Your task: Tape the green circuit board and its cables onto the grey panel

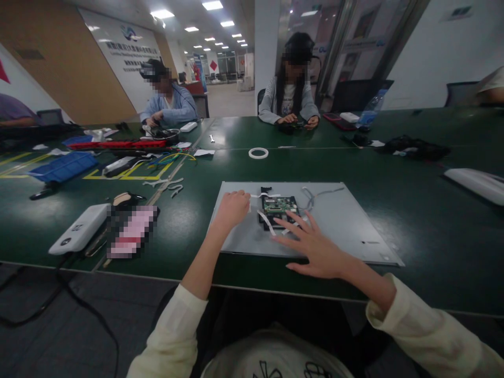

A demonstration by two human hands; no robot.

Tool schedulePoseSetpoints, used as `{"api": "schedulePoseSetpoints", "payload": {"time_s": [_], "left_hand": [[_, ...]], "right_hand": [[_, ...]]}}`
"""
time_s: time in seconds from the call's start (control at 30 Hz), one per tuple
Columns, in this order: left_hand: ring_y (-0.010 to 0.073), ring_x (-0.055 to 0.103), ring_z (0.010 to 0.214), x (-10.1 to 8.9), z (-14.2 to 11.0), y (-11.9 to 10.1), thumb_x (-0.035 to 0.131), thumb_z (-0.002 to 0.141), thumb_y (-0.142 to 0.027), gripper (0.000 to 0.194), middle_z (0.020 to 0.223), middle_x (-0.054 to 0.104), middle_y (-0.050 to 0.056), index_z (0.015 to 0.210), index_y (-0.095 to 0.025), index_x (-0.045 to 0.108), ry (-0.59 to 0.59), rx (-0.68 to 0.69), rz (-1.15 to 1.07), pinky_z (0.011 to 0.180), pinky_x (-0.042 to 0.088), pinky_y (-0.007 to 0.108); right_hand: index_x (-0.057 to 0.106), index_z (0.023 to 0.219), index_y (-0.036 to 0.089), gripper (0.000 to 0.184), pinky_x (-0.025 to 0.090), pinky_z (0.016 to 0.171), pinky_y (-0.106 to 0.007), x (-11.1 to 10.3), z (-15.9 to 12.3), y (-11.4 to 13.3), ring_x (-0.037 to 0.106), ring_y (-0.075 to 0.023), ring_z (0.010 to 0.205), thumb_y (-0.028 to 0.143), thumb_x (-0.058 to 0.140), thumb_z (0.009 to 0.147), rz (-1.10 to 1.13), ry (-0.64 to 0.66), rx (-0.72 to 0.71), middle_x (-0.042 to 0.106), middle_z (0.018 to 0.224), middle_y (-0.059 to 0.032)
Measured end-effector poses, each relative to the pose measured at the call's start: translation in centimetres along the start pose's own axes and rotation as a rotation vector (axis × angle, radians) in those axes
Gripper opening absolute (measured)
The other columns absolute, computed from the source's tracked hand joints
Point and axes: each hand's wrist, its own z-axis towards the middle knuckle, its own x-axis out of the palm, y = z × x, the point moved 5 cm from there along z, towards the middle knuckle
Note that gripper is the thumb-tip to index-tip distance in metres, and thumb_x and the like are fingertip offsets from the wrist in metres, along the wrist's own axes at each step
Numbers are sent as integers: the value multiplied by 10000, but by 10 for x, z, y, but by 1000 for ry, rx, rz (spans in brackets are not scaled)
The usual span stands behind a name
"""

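A flat grey panel point(338, 231) lies on the table before me, with a green circuit board point(277, 205) on a black mount near its middle. White tape strips point(266, 222) run from the mount onto the panel. My left hand point(235, 208) is closed over the panel's left part, its curled fingers at the end of another white tape strip point(258, 196); the fingertips are partly hidden. With fingers spread, my right hand point(313, 247) hovers over or rests on the board's lower right edge; contact cannot be made out. Grey cables point(311, 199) lie right of the board.
A tape roll point(258, 153) lies beyond the panel. Leftward are a white power bank point(81, 228), a blurred pink item point(133, 232), white scraps point(175, 188) and a blue bin point(65, 167). Two people sit across the table. A bottle point(370, 111) stands at far right.
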Motion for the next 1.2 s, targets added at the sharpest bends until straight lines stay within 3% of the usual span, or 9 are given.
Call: {"api": "schedulePoseSetpoints", "payload": {"time_s": [0.17, 0.43, 0.87, 1.2], "left_hand": [[210, 590, 876, -1, -1, 2, 361, 912, -217, 233, 929, 615, 86, 919, -145, 583, -50, 5, -8, 731, 405, 308], [190, 588, 878, -7, -1, 6, 329, 933, -234, 267, 960, 606, 83, 936, -148, 582, -79, -88, -24, 741, 407, 297], [162, 568, 800, -1, -1, 0, 349, 929, -227, 238, 919, 567, 66, 933, -146, 572, -52, -34, -159, 716, 430, 288], [150, 570, 773, 12, 3, -3, 363, 925, -238, 227, 892, 570, 55, 914, -144, 569, -37, 34, -159, 689, 440, 279]], "right_hand": [[392, 1384, 320, 619, 179, 998, -670, 7, -3, -11, 38, -391, 1373, 471, 563, 809, -21, -11, 184, 79, 1529, -88], [389, 1382, 308, 531, 222, 959, -693, 14, -15, -31, 40, -381, 1376, 479, 433, 881, -107, -23, 383, 69, 1532, -83], [367, 1392, 271, 593, 242, 866, -758, 16, -52, -139, 35, -434, 1353, 549, 235, 885, -249, 19, 1055, 56, 1526, -101], [404, 1350, 215, 665, 157, 865, -766, 17, -85, -207, 2, -451, 1337, 596, 163, 861, -181, -124, 1373, 87, 1503, -159]]}}
